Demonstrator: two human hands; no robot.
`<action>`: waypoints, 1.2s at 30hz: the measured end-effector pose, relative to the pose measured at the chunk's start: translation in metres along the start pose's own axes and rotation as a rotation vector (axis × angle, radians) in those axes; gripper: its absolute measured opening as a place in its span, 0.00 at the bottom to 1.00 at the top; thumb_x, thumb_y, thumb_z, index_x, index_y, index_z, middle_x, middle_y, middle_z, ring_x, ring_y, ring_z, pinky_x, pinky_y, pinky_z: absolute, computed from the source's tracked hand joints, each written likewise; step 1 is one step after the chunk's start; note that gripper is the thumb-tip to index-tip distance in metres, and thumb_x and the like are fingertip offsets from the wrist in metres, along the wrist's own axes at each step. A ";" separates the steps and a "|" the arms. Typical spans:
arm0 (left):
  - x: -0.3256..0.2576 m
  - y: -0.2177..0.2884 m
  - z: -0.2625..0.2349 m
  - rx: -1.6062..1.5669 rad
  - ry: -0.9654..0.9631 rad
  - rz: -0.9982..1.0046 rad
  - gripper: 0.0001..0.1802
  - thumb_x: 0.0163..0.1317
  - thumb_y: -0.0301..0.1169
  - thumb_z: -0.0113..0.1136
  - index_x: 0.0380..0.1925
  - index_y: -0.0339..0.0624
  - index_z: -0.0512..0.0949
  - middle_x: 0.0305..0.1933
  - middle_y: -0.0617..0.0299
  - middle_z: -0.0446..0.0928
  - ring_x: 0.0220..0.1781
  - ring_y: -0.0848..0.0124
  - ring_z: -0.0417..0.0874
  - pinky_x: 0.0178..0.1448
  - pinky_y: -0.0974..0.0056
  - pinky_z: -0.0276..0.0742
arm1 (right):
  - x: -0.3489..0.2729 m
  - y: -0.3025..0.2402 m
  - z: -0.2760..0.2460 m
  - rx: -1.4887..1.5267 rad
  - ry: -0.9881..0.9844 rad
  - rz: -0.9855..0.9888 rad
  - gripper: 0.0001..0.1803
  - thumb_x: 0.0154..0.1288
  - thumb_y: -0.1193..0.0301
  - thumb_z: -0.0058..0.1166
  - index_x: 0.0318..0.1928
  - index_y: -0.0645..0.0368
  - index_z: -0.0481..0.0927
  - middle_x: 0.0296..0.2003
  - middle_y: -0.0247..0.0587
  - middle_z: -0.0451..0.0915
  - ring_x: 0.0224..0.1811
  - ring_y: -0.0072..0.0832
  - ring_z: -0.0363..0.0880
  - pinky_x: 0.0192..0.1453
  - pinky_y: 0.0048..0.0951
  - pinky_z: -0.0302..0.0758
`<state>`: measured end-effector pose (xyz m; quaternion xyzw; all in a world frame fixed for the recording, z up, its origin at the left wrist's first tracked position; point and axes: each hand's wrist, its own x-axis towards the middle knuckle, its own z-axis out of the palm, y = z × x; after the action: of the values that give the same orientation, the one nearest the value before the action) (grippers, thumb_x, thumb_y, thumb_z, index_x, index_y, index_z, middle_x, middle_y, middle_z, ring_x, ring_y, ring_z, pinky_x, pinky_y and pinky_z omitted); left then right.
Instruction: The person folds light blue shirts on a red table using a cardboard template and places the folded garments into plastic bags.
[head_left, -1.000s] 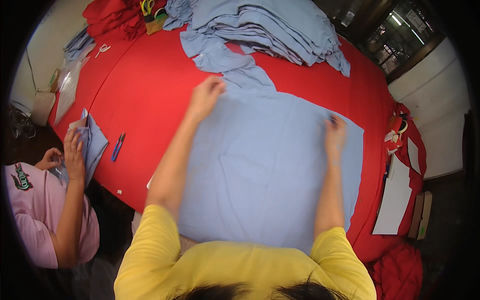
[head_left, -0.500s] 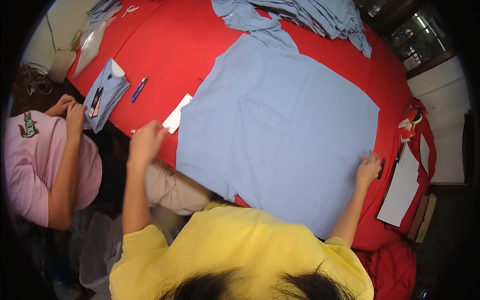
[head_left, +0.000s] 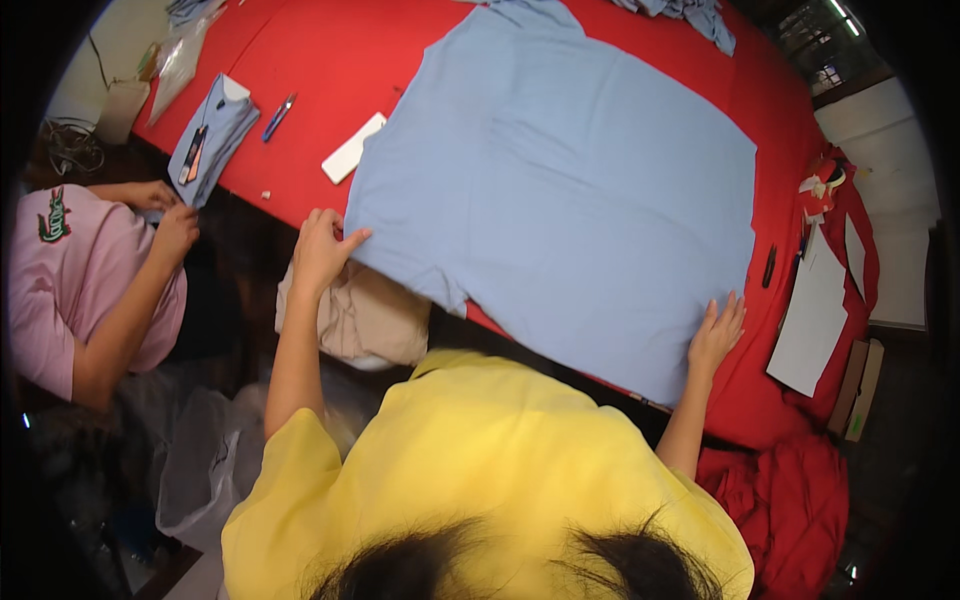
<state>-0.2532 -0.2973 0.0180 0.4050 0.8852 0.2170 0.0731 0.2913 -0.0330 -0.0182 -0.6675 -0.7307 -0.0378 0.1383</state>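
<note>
Red cloth covers the table [head_left: 300,55] under the light-blue shirt [head_left: 560,200], which lies spread out almost flat; below the shirt's right side is a red fabric heap [head_left: 780,510]. Right of the shirt rests a white sheet [head_left: 810,315], left of it a folded blue shirt [head_left: 226,122]. At the shirt's lower right edge, the right hand [head_left: 714,338] presses with fingers open; at its lower left corner, the left hand [head_left: 322,250] has its thumb out, any pinch impossible to tell. Beyond that corner: a white slab [head_left: 353,150], then blue-handled snips [head_left: 279,118]
</note>
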 end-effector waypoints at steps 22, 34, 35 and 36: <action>-0.020 0.011 0.019 0.084 0.416 0.223 0.11 0.57 0.29 0.63 0.40 0.43 0.77 0.45 0.53 0.77 0.46 0.55 0.77 0.48 0.56 0.73 | -0.058 0.039 -0.027 -0.134 0.001 -0.071 0.29 0.70 0.61 0.48 0.68 0.55 0.64 0.70 0.48 0.58 0.74 0.46 0.50 0.75 0.55 0.43; -0.038 0.032 0.047 0.210 0.089 0.211 0.52 0.50 0.60 0.63 0.71 0.48 0.57 0.77 0.62 0.52 0.78 0.58 0.47 0.76 0.40 0.30 | -0.040 -0.043 -0.008 -0.078 -0.095 -0.119 0.33 0.72 0.53 0.42 0.73 0.48 0.56 0.74 0.46 0.50 0.76 0.46 0.44 0.76 0.55 0.37; -0.039 0.032 0.046 0.236 0.056 0.178 0.53 0.50 0.60 0.63 0.71 0.49 0.56 0.77 0.62 0.51 0.79 0.59 0.46 0.76 0.39 0.30 | -0.041 -0.041 -0.005 -0.085 -0.098 -0.134 0.33 0.71 0.53 0.42 0.72 0.48 0.56 0.73 0.46 0.51 0.76 0.46 0.44 0.75 0.55 0.38; -0.038 0.034 0.044 0.255 0.029 0.162 0.54 0.49 0.61 0.64 0.72 0.49 0.56 0.77 0.63 0.50 0.79 0.59 0.46 0.76 0.39 0.29 | -0.042 -0.036 0.000 -0.096 -0.089 -0.135 0.32 0.71 0.54 0.43 0.72 0.49 0.57 0.73 0.46 0.52 0.76 0.46 0.45 0.75 0.56 0.38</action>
<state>-0.1911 -0.2917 -0.0080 0.4778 0.8710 0.1137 -0.0092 0.2592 -0.0773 -0.0238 -0.6234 -0.7769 -0.0525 0.0709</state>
